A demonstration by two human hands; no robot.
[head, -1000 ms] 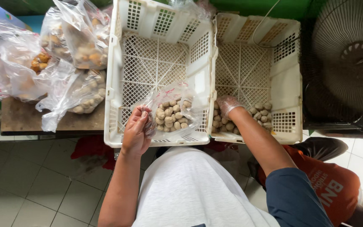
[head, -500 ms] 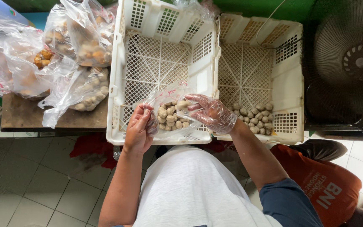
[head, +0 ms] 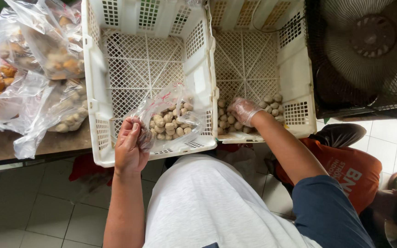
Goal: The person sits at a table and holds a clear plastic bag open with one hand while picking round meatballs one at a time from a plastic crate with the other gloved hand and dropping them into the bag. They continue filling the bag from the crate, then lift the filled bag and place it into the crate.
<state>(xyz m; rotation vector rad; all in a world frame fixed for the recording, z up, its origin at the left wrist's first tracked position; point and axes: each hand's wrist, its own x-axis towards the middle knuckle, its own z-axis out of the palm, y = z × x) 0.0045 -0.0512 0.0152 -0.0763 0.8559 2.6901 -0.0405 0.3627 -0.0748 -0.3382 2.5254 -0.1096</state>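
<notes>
My single head camera looks steeply down from close above my torso, facing two crates at 12 o'clock.

Left hand holds open a bag; gloved right hand reaches among balls.

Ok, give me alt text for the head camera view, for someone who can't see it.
Seen from above, a person's left hand holds open a clear plastic bag of pale round balls in a white crate, while the gloved right hand reaches into loose balls in the neighbouring crate.
</notes>
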